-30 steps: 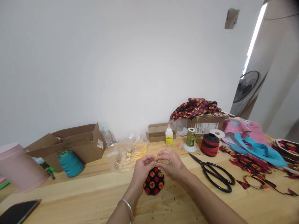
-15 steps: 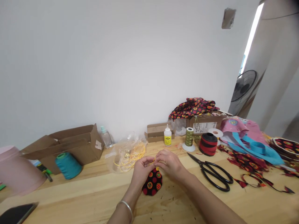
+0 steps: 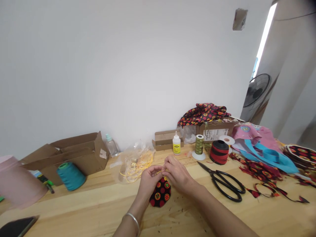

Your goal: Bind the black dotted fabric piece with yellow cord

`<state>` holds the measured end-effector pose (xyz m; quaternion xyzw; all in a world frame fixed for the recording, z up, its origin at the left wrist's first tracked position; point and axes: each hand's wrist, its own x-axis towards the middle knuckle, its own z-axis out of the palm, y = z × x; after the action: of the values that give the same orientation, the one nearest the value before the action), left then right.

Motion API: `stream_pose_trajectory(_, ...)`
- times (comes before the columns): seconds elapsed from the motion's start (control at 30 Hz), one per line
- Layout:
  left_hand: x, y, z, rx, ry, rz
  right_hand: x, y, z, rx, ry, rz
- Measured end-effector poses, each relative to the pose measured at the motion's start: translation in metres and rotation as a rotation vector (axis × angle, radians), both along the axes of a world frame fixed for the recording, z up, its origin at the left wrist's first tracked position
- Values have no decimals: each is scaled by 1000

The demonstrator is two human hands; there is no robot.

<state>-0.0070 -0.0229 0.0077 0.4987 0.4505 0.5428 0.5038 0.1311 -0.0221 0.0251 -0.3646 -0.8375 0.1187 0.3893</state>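
A small dark pouch (image 3: 160, 194) with red and orange round patterns hangs below my hands, low over the wooden table. My left hand (image 3: 150, 179) pinches a yellow cord (image 3: 159, 172) at the pouch's top left side. Close beside it, my right hand (image 3: 176, 172) has its fingers pinched on the same cord at the top right. The fingertips nearly meet, and they hide most of the cord between them. A yellow knot (image 3: 165, 178) shows at the pouch's upper edge.
Black scissors (image 3: 223, 181) lie to the right, near a red-and-black spool (image 3: 219, 152), a green spool (image 3: 199, 144) and a glue bottle (image 3: 176, 144). Bagged yellow cord (image 3: 142, 163), a teal cone (image 3: 71, 176) and a cardboard box (image 3: 95, 154) stand left. A phone (image 3: 18, 226) lies front left.
The fingers of my right hand have shifted slightly at the cord. The whole view has moved a little; the pouch hangs as before.
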Motion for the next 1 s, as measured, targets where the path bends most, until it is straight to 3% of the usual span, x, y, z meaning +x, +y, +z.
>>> stream_pose_trajectory(0.13, 0, 0, 1, -20, 10, 24, -1, -3, 7, -99, 259, 66)
stream_pose_trajectory(0.3, -2, 1, 0, -13, 19, 87, 0, 0, 12, -434, 659, 288)
stream_pose_trajectory(0.43, -5, 2, -4, -50, -1, 116, 1, 6, 9, -581, 835, 264)
stream_pose_trajectory(0.57, -5, 1, -2, -93, -76, 90, -1, 8, -1, -505, 674, 138)
stream_pose_trajectory(0.8, -2, -2, 3, -108, -189, 35, -3, 7, -17, -190, 231, -74)
stream_pose_trajectory(1.0, -3, 1, -1, -20, -137, 58, -2, 12, -18, -258, 219, -78)
